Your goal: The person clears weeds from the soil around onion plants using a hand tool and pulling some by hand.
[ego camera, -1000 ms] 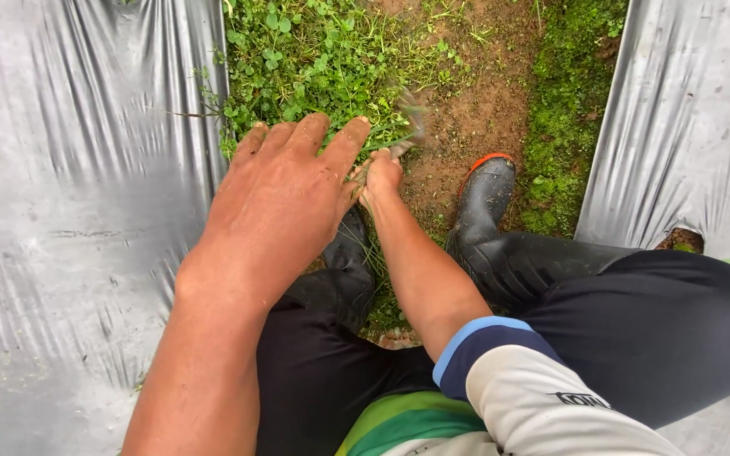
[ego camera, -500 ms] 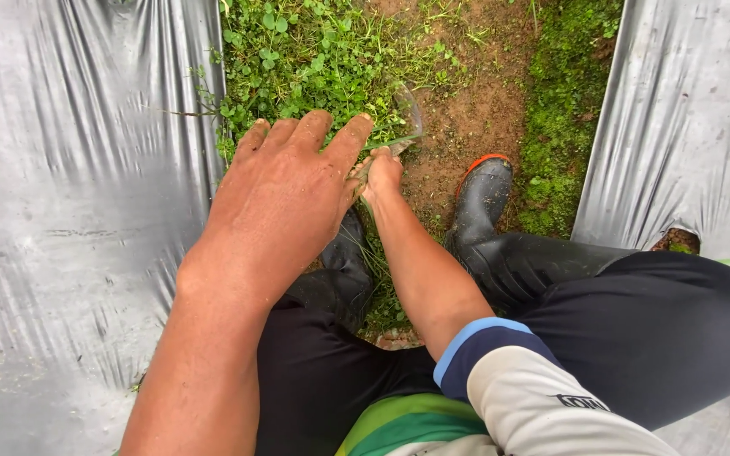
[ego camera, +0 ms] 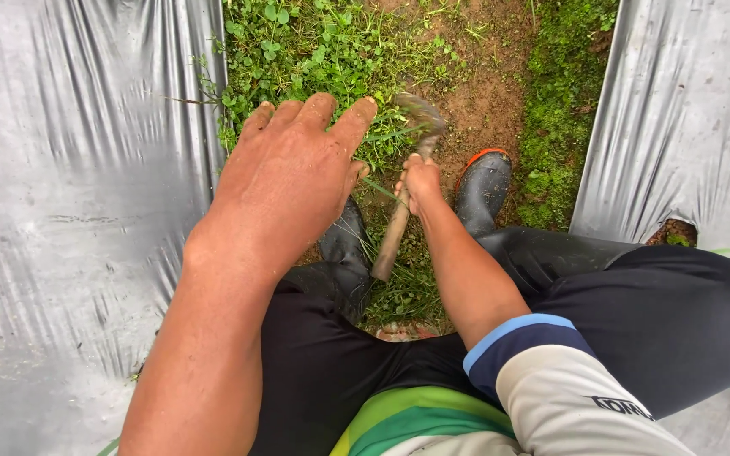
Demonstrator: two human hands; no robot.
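the right hand (ego camera: 418,181) is closed round a wooden-handled hand tool (ego camera: 399,215); the handle is pale brown, worn and slanted, its lower end near the left rubber boot (ego camera: 344,249); the curved metal head above the fist is blurred, over weeds (ego camera: 323,51) and bare soil (ego camera: 483,93); the left hand (ego camera: 293,173) is open, fingers together and stretched flat, holding nothing, hovering above the weeds; silver plastic sheeting (ego camera: 69,169) flanks the strip on both sides; the right boot (ego camera: 483,190) has an orange rim
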